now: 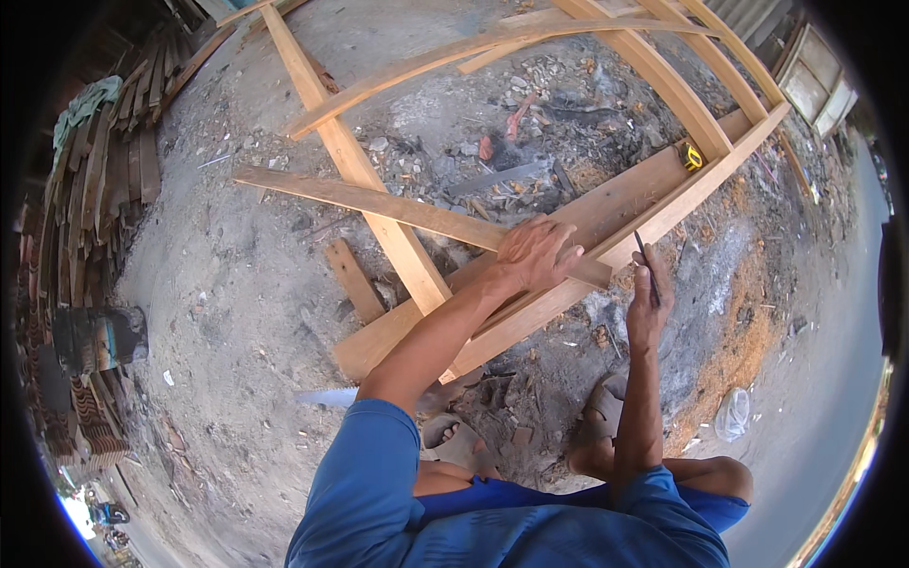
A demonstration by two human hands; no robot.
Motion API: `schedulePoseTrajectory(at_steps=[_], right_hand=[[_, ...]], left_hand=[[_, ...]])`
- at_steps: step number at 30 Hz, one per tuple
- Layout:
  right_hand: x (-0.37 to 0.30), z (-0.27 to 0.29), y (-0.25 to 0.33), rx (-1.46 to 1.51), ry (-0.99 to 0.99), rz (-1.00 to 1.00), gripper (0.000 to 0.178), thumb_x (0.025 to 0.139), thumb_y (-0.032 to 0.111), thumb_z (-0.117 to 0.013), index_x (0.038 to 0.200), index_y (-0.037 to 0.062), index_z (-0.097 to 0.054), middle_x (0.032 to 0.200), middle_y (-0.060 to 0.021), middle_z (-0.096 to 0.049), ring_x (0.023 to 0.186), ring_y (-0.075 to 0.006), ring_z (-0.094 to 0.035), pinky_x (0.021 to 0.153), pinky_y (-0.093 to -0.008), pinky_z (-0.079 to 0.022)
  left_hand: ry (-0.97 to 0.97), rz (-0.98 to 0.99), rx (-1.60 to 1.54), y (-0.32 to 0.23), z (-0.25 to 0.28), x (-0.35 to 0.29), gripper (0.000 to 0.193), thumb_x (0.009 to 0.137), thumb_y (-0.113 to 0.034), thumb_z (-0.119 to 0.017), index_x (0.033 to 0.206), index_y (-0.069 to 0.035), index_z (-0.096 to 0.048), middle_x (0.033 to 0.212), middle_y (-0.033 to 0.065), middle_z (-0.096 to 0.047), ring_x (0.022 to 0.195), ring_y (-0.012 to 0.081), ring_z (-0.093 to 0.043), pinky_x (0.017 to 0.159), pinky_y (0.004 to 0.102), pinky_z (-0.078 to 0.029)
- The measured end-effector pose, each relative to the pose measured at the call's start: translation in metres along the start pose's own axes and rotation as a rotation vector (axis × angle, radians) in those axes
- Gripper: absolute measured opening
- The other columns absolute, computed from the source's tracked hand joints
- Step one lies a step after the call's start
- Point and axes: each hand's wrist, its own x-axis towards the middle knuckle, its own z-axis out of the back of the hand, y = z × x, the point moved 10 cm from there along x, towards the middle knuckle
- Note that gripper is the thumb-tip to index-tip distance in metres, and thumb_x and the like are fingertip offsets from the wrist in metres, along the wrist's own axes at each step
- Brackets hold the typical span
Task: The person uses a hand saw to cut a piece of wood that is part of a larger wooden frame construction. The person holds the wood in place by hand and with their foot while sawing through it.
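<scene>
My left hand (537, 254) presses over a narrow wooden slat (379, 204), its fingers bent around the slat near its right end. This slat lies slantwise across a wooden frame (587, 270), over the long near rail. In my right hand (651, 298) is a thin dark pencil (647, 265), held upright between thumb and fingers, its tip close to the rail just right of the slat's end. A yellow and black tape measure (692, 156) rests on the wide board (615, 208) inside the frame, by a crosspiece.
Beyond my hands, crosspieces (653, 76) and a long curved strip (426, 71) span the frame. A short board (353, 281) and a saw blade (327, 397) lie on the ground at left. Stacked planks (95, 189) stand far left. Sawdust (729, 341) and a clear plastic bag (732, 414) lie right.
</scene>
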Motion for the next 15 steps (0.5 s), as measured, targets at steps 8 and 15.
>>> schedulePoseTrajectory(at_steps=[8,15], right_hand=[[-0.008,-0.122,0.071,-0.324,0.277,0.576,0.052,0.098,0.01,-0.062,0.149,0.0018,-0.051,0.127,-0.0191,-0.066,0.107,-0.0371,-0.06,0.102,-0.0483,-0.042],[-0.002,-0.141,0.049,-0.471,0.261,0.41,0.055,0.098,0.029,-0.062,0.148,0.0065,-0.052,0.124,-0.016,-0.066,0.111,-0.0363,-0.06,0.098,-0.0493,-0.043]], left_hand=[[-0.099,0.215,-0.797,0.043,-0.006,0.028,0.034,0.11,-0.027,-0.039,0.114,0.0,-0.061,0.108,0.0159,-0.071,0.105,0.0239,-0.067,0.094,0.0376,-0.051],[-0.378,0.285,-1.123,0.067,0.008,0.019,0.025,0.112,-0.028,-0.042,0.106,-0.006,-0.052,0.103,0.0117,-0.07,0.1,0.0191,-0.067,0.091,0.037,-0.052]])
